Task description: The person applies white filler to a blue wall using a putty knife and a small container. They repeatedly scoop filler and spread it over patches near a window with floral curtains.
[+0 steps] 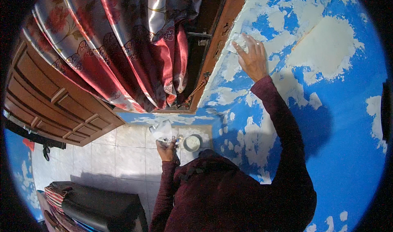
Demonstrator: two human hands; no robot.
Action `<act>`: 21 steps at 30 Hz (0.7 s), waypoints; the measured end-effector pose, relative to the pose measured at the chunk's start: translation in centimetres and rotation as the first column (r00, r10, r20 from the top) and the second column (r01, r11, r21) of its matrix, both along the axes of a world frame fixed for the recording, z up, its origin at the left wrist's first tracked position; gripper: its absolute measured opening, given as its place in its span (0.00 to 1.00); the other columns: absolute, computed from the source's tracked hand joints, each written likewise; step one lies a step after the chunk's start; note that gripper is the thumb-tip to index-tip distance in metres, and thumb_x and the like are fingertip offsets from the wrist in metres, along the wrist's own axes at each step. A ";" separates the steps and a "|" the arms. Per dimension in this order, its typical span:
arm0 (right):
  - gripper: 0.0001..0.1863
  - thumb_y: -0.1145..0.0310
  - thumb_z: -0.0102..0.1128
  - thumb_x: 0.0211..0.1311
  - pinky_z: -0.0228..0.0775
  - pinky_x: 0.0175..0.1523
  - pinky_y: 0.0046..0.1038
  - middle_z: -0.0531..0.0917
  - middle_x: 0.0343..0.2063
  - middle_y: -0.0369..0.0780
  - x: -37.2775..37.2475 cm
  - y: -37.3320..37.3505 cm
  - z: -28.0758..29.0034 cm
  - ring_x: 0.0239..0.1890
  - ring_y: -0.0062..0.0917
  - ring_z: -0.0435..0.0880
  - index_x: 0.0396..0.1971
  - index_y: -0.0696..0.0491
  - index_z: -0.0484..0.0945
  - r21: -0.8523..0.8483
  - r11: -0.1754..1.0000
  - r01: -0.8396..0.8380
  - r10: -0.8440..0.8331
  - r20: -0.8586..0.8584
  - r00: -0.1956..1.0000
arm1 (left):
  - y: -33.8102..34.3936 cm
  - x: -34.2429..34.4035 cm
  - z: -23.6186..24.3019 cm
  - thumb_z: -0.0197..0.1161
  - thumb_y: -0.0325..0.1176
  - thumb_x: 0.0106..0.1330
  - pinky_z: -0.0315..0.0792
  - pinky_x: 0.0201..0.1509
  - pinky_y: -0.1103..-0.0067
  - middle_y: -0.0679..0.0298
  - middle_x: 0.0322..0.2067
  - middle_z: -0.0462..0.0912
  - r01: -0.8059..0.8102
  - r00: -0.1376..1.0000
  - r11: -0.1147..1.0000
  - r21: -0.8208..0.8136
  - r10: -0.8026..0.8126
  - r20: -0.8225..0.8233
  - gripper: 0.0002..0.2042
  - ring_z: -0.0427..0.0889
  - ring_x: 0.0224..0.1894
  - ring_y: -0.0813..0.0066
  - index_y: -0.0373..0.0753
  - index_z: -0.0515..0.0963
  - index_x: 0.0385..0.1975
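Note:
My right hand [251,56] grips a small white-smeared flat scraper [237,43], pressed on the blue wall [344,109] beside the brown wooden frame [199,93]. White filler patches [323,47] spread over this wall. Lower down, my left hand [166,151] is closed on a white-coated flat plate [163,130], perhaps metal, with dark smudges near my fingers. A round container [191,143] with pale paste stands on the tiled floor just right of that hand.
A red floral curtain [123,60] hangs in the opening. A brown panelled door [55,92] stands at the left. A dark padded piece of furniture [94,203] with striped and folded cloths lies at the lower left on the tiles [94,158].

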State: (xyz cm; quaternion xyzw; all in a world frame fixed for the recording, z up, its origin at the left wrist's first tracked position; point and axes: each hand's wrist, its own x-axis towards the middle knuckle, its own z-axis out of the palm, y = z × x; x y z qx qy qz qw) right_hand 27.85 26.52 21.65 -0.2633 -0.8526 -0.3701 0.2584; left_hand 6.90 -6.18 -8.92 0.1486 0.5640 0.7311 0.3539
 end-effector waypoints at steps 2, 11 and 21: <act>0.40 0.73 0.65 0.49 0.57 0.64 0.42 0.65 0.61 0.40 -0.4 0.1 -0.2 0.63 0.35 0.65 0.63 0.33 0.63 -0.003 1.000 -0.015 0.015 -0.002 1.000 | -0.2 0.4 0.6 0.72 0.24 0.53 0.67 0.22 0.85 0.62 0.31 0.78 -0.078 0.997 0.996 0.030 0.078 0.014 0.22 0.79 0.24 0.77 0.34 0.66 0.44; 0.33 0.71 0.64 0.50 0.54 0.65 0.43 0.65 0.62 0.41 -0.6 1.1 -0.6 0.63 0.36 0.64 0.59 0.38 0.68 0.012 1.000 -0.002 0.002 -0.008 1.000 | -1.1 -0.6 -4.4 0.72 0.25 0.54 0.68 0.23 0.84 0.63 0.31 0.78 -0.076 0.986 0.997 0.002 0.075 -0.148 0.23 0.79 0.25 0.77 0.32 0.66 0.45; 0.34 0.74 0.64 0.51 0.54 0.66 0.44 0.65 0.61 0.40 0.6 2.1 -1.6 0.63 0.34 0.64 0.60 0.36 0.68 0.094 0.993 0.070 -0.070 0.001 0.998 | -1.7 -0.7 -3.5 0.73 0.27 0.51 0.68 0.26 0.83 0.65 0.28 0.76 -0.038 0.996 0.990 -0.139 0.026 -0.085 0.21 0.73 0.25 0.79 0.34 0.68 0.41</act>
